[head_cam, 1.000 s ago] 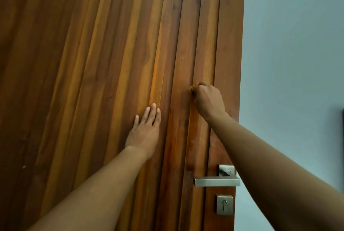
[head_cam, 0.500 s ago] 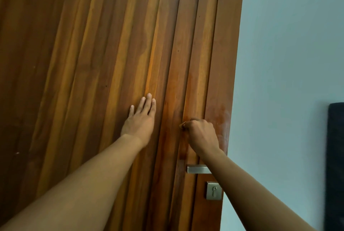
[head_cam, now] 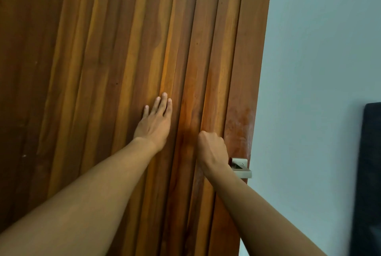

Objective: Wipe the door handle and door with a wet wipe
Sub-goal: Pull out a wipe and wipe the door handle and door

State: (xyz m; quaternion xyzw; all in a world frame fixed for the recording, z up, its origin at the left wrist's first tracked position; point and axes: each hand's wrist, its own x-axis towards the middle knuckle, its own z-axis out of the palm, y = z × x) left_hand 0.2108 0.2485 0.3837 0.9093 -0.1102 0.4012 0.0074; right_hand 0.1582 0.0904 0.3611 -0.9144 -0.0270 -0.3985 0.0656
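The slatted brown wooden door (head_cam: 99, 66) fills the left and middle of the view. My left hand (head_cam: 155, 123) lies flat on it with fingers stretched upward. Just to its right, my right hand (head_cam: 212, 150) is a closed fist pressed against the slats, right above the square metal door handle (head_cam: 242, 170). The wet wipe is hidden inside that fist. My right wrist covers most of the handle's lever. A damp, cloudy smear (head_cam: 239, 123) shows on the door's right edge strip beside my fist.
A pale blue-grey wall (head_cam: 319, 70) stands right of the door's edge. A dark, flat object (head_cam: 370, 173) sits against that wall at the far right.
My right fist has slid down the slats from well above the handle to just over it, and now hides the lever. My left hand stays flat on the door.
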